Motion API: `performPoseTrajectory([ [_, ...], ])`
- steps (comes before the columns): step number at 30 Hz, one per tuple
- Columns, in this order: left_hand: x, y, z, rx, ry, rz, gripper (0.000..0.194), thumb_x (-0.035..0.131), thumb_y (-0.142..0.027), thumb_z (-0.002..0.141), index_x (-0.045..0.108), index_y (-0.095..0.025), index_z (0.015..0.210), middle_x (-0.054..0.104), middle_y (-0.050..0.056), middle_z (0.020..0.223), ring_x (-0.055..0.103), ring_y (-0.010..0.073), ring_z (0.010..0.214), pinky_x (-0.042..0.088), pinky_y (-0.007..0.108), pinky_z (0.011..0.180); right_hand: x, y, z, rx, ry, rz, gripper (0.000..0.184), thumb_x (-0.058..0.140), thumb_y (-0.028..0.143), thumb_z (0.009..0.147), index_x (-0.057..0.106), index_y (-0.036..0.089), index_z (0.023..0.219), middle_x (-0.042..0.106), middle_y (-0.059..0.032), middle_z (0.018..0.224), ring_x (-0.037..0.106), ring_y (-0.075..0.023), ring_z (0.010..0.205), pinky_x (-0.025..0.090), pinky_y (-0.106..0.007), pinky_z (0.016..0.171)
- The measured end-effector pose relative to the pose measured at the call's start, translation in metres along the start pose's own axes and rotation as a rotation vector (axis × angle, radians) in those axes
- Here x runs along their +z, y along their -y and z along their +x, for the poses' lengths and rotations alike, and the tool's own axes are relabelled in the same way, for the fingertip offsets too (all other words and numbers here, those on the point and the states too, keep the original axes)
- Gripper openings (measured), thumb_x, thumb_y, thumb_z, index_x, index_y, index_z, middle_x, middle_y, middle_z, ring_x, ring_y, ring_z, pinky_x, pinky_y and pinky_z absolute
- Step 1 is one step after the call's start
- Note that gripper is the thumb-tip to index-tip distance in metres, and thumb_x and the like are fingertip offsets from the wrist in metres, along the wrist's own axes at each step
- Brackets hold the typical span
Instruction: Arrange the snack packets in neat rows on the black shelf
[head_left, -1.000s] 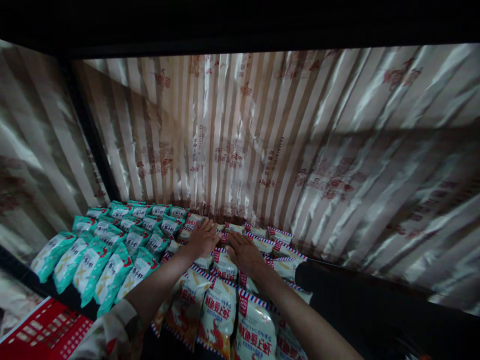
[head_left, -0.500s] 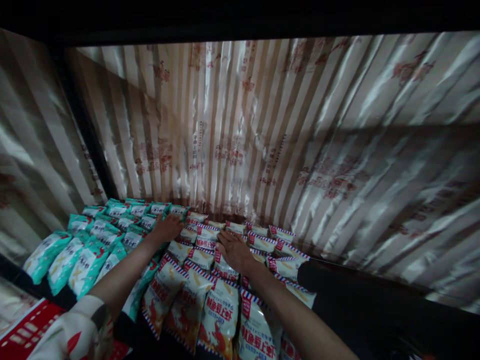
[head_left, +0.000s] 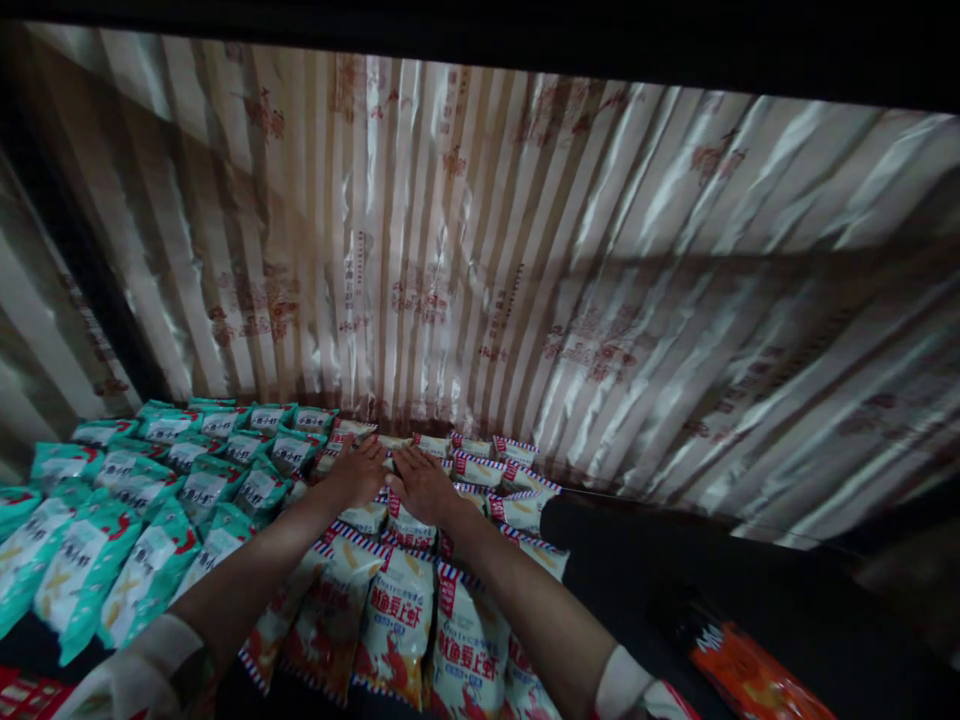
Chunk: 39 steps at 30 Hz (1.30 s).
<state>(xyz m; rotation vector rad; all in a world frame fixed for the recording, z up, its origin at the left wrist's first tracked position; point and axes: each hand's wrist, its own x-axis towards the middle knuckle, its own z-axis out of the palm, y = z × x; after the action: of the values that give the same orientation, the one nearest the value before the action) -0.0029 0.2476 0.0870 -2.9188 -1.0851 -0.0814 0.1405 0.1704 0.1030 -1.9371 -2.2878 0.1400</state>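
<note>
In front of striped sheeting point(head_left: 450, 220), rests left hand point(head_left: 354, 475) and right hand point(head_left: 426, 485) palm-down on white bags point(head_left: 409, 530) with fingers loosely extended, seemingly gripping none, perhaps for gentle, even pressure.

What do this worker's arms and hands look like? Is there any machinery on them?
No machinery or cables show. The left hand and right hand are human and ungloved, and both forearms are bare. The left sleeve is pale with a dark patch; the right sleeve is pale with some red. Dim light hides finer detail.
</note>
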Motion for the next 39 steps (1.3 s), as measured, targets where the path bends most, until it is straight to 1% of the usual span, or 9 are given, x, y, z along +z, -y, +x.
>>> performPoseTrajectory([
  [4, -0.001, -0.004, -0.003, -0.054, -0.04, 0.005, 0.044, 0.03, -0.031, 0.092, 0.044, -0.017, 0.131, 0.037, 0.014, 0.142, 0.028, 0.0272, 0.134, 0.02, 0.057, 0.106, -0.006, -0.007, -0.006, 0.053, -0.055, -0.015, 0.055, 0.02, 0.045, 0.094, 0.037, 0.014, 0.136, 0.035, -0.0117, 0.144, 0.023, -0.0224, 0.136, 0.021, -0.042, 0.109],
  [8, -0.007, -0.015, 0.0, -0.023, -0.16, -0.031, 0.047, 0.026, -0.037, 0.093, 0.04, -0.021, 0.134, 0.035, 0.011, 0.143, 0.024, 0.0249, 0.136, 0.017, 0.054, 0.108, -0.018, -0.024, -0.015, 0.28, -0.094, -0.062, 0.06, 0.025, 0.047, 0.092, 0.035, 0.007, 0.136, 0.032, -0.0178, 0.144, 0.022, -0.0276, 0.136, 0.017, -0.044, 0.109],
  [12, -0.013, -0.04, 0.009, 0.039, -0.136, -0.121, 0.05, 0.018, -0.041, 0.094, 0.039, -0.022, 0.135, 0.032, 0.008, 0.145, 0.021, 0.0224, 0.137, 0.013, 0.052, 0.11, -0.031, -0.042, -0.027, 0.436, -0.081, -0.062, 0.063, 0.026, 0.049, 0.091, 0.036, 0.004, 0.135, 0.034, -0.0222, 0.142, 0.023, -0.0327, 0.135, 0.017, -0.05, 0.106],
  [20, -0.01, -0.086, 0.015, 0.16, 0.027, -0.138, 0.047, 0.019, -0.037, 0.094, 0.045, -0.021, 0.13, 0.045, 0.007, 0.139, 0.031, 0.0212, 0.133, 0.017, 0.05, 0.109, -0.02, -0.05, -0.047, 0.421, -0.029, -0.052, 0.053, 0.026, 0.041, 0.092, 0.046, 0.007, 0.127, 0.05, -0.0196, 0.131, 0.04, -0.0289, 0.126, 0.023, -0.046, 0.105],
  [23, -0.008, -0.089, 0.013, 0.136, 0.033, -0.099, 0.047, 0.02, -0.036, 0.094, 0.046, -0.018, 0.129, 0.043, 0.01, 0.14, 0.031, 0.0216, 0.133, 0.018, 0.049, 0.109, -0.015, -0.049, -0.049, 0.398, -0.042, -0.035, 0.055, 0.027, 0.041, 0.092, 0.041, 0.004, 0.132, 0.042, -0.0196, 0.138, 0.034, -0.0273, 0.131, 0.02, -0.042, 0.108],
  [29, -0.01, -0.097, 0.011, 0.125, -0.083, -0.113, 0.048, 0.022, -0.038, 0.094, 0.042, -0.019, 0.133, 0.04, 0.009, 0.142, 0.026, 0.0215, 0.135, 0.014, 0.048, 0.111, -0.026, -0.057, -0.057, 0.438, -0.114, -0.02, 0.056, 0.026, 0.042, 0.093, 0.039, 0.007, 0.134, 0.035, -0.0183, 0.143, 0.025, -0.0281, 0.135, 0.019, -0.044, 0.109],
  [32, -0.009, -0.104, 0.01, 0.115, -0.033, -0.147, 0.051, 0.019, -0.041, 0.094, 0.036, -0.02, 0.137, 0.033, 0.008, 0.145, 0.02, 0.0219, 0.137, 0.014, 0.048, 0.111, -0.03, -0.07, -0.068, 0.525, -0.134, -0.03, 0.06, 0.028, 0.046, 0.092, 0.038, 0.006, 0.135, 0.029, -0.0203, 0.145, 0.016, -0.0337, 0.137, 0.015, -0.049, 0.108],
  [36, -0.005, -0.106, 0.011, 0.093, 0.092, -0.154, 0.052, 0.019, -0.043, 0.093, 0.031, -0.021, 0.139, 0.03, 0.006, 0.146, 0.021, 0.0215, 0.137, 0.018, 0.048, 0.11, -0.029, -0.088, -0.081, 0.576, -0.081, 0.02, 0.059, 0.027, 0.046, 0.092, 0.034, 0.009, 0.137, 0.034, -0.0199, 0.143, 0.023, -0.0351, 0.134, 0.018, -0.053, 0.106],
  [39, -0.006, -0.105, 0.013, 0.101, 0.05, -0.119, 0.05, 0.022, -0.041, 0.093, 0.034, -0.022, 0.138, 0.034, 0.007, 0.144, 0.024, 0.0217, 0.136, 0.02, 0.049, 0.109, -0.028, -0.095, -0.086, 0.524, -0.058, 0.074, 0.056, 0.027, 0.044, 0.093, 0.035, 0.012, 0.137, 0.032, -0.0175, 0.145, 0.023, -0.0325, 0.135, 0.02, -0.05, 0.106],
])
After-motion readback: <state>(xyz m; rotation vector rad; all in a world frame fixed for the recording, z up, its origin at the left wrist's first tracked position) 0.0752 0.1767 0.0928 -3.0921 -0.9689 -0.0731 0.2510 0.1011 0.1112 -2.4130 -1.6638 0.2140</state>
